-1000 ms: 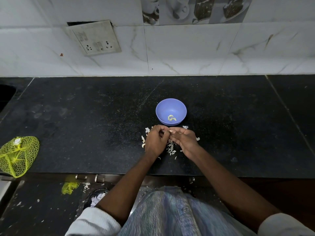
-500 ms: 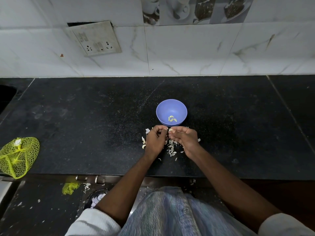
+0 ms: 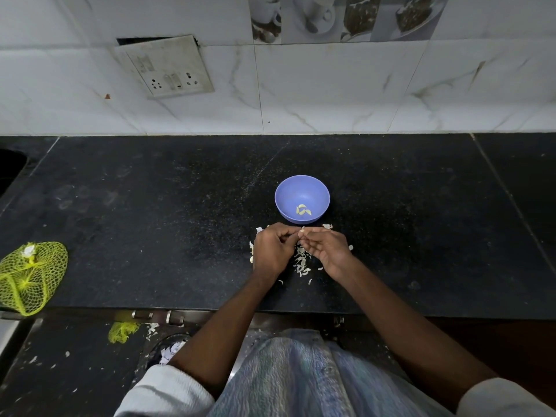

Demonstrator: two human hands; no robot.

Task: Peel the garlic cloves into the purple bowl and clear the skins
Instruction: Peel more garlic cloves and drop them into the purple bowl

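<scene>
Pinching a small pale garlic clove [image 3: 301,233] between their fingertips, the left hand [image 3: 272,254] and the right hand [image 3: 326,251] meet just in front of the purple bowl [image 3: 302,198], on the side nearer to the person. The fingers of both hands are curled in toward each other, and the clove shows only as a small light spot where the fingertips come together; how much skin is on it I cannot tell. The purple bowl stands upright on the black counter [image 3: 150,221], and a few peeled cloves [image 3: 302,209] lie at its bottom. White garlic skins [image 3: 301,261] are scattered on the counter just in front of the bowl, under and between the two hands, and some bits lie beside each wrist. Far to the left of the bowl, at the counter's front edge, lies a yellow net bag [image 3: 30,275] with something white inside it. Behind the bowl rises a white tiled wall, and on it, up and to the left of the bowl, there is a tilted switch plate [image 3: 167,67].
</scene>
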